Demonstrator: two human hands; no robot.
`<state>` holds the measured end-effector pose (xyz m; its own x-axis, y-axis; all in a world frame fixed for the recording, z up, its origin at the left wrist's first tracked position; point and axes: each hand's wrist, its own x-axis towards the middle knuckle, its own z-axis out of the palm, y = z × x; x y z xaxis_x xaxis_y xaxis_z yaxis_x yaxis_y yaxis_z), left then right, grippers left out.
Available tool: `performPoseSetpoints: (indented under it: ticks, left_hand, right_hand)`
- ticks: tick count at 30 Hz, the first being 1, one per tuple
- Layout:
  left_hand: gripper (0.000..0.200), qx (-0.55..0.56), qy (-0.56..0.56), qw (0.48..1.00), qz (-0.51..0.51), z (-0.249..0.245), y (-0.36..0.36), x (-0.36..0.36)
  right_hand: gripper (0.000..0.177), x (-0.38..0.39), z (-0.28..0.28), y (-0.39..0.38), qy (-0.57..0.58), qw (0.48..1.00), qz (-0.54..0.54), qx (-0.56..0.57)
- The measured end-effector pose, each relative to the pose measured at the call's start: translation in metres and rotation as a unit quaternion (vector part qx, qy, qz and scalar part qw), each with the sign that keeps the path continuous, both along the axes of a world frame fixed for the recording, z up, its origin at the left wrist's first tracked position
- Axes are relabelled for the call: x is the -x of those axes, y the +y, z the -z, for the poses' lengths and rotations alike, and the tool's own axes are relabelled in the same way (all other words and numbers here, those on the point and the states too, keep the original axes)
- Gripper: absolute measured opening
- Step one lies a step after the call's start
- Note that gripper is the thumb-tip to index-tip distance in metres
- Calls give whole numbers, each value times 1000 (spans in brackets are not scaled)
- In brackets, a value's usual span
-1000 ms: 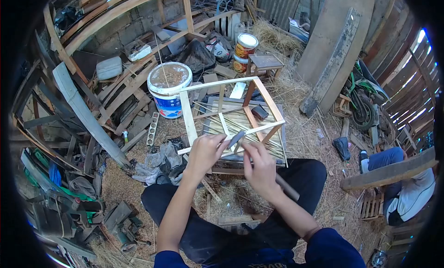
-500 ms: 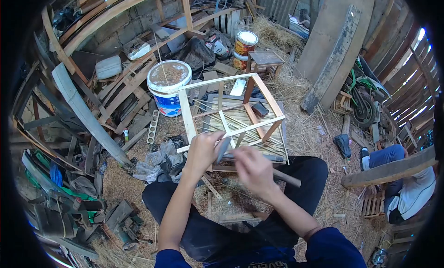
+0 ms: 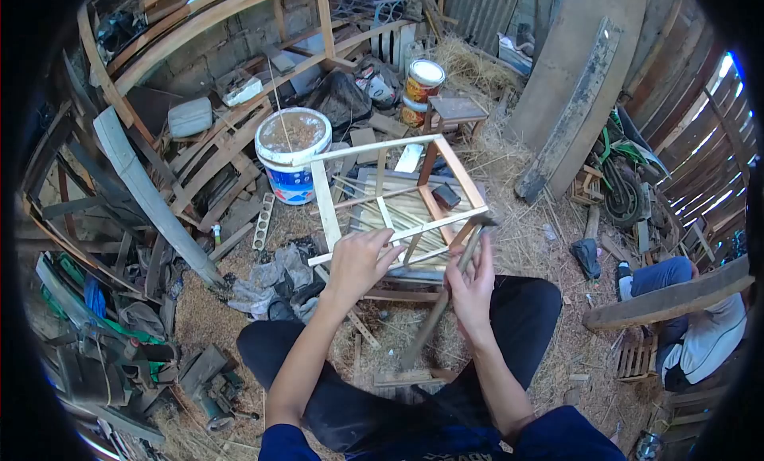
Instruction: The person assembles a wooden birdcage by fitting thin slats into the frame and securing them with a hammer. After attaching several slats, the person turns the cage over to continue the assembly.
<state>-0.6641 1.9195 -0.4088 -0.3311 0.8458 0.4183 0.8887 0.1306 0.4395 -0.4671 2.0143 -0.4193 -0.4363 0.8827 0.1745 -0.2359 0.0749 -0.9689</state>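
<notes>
Sits on a straw-strewn floor, legs apart, with wooden frame point(image 3: 322, 194) standing just ahead of the knees. Grips the frame's near slanted slat with left hand point(image 3: 360, 260), fingers curled over the top edge and clamped on it. Holds hammer point(image 3: 428, 326) in right hand point(image 3: 472, 287), fingers wrapped round the upper handle. Handle slants from lower left up to the head at the frame's near right corner; touching the slat or just off it, cannot tell. Bamboo strips point(image 3: 410, 209) lie in a flat bundle under the frame, inside its outline. Small dark block point(image 3: 446, 195) rests just beside the reddish rail. Beyond the frame: white bucket point(image 3: 292, 155), stacked paint tins point(image 3: 422, 83), small stool point(image 3: 455, 107). At far right, well apart, another person point(image 3: 692, 334) sits low.
</notes>
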Motion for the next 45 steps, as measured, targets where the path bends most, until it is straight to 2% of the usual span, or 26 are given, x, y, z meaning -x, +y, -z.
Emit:
performPoseSetpoints:
  ticks: [2, 5, 6, 8, 11, 12, 15, 17, 18, 21, 22, 26, 29, 30, 33, 34, 35, 37, 40, 41, 43, 45]
  left_hand:
    - [35, 34, 10, 999, 21, -5, 5, 4]
    - [42, 68, -11, 997, 45, -20, 21, 6]
    - [42, 51, -8, 998, 23, -16, 33, 4]
    - [38, 56, -59, 996, 30, -11, 41, -2]
    - [30, 39, -80, 996, 13, -10, 41, -13]
    - [29, 32, -79, 996, 12, -8, 38, -14]
    - [25, 6, -35, 999, 23, -4, 31, -11]
    - [22, -19, 8, 999, 35, -3, 30, -8]
    - [20, -1, -2, 1000, 31, -3, 28, -12]
    - [17, -47, 25, 998, 28, 10, 26, -23]
    - [17, -55, 32, 998, 30, 11, 25, -25]
    - [22, -13, 37, 999, 12, 10, 20, -25]
    - [21, -21, 26, 999, 10, 13, 20, -28]
    - [21, -22, 28, 999, 10, 13, 20, -27]
    - [20, -19, 24, 1000, 6, 12, 17, -30]
    - [20, -19, 23, 1000, 2, 11, 17, -31]
    - [20, -21, 23, 1000, -2, 11, 17, -31]
    - [19, -11, 11, 1000, 0, 13, 19, -30]
    - [20, -17, 2, 1000, 1, 16, 20, -29]
    - [20, -11, 7, 1000, -1, 15, 21, -28]
    - [21, 0, 17, 1000, -5, 12, 22, -27]
    - [21, 11, 23, 1000, -11, 11, 22, -26]
  right_hand:
    - [78, -22, -5, 8, -36, 992, -85, 82]
    - [78, -23, -23, 0, -64, 995, -70, 33]
    - [69, -26, -26, -1, -136, 989, -61, 6]
    - [62, -28, -6, 4, -207, 973, -61, -86]
    - [54, -27, 3, 2, -222, 955, -59, -187]
    - [55, -25, 3, 1, -218, 940, -46, -258]
    - [54, -30, -3, -15, -225, 948, -65, -215]
    - [53, -28, -16, -24, -248, 958, -89, -110]
    - [51, -26, -20, -27, -241, 962, -68, -106]
    - [47, -27, -40, -31, -276, 948, -40, -153]
    - [46, -26, -37, -31, -257, 944, -10, -205]
    - [44, -22, -35, -40, -242, 945, 55, -214]
    - [43, -32, -40, -43, -316, 927, 0, -200]
    - [43, -32, -40, -47, -287, 929, 39, -231]
    - [44, -31, -40, -56, -234, 943, 98, -214]
    - [43, -28, -38, -53, -227, 925, 109, -286]
    - [43, -31, -32, -49, -252, 928, 58, -268]
    - [43, -36, -48, -51, -321, 934, 3, -159]
    - [43, -34, -54, -50, -239, 927, 116, -265]
    - [42, -36, -56, -53, -217, 945, 122, -212]
    - [41, -31, -39, -50, -166, 919, 161, -318]
    - [41, -35, -40, -39, -296, 905, 11, -305]
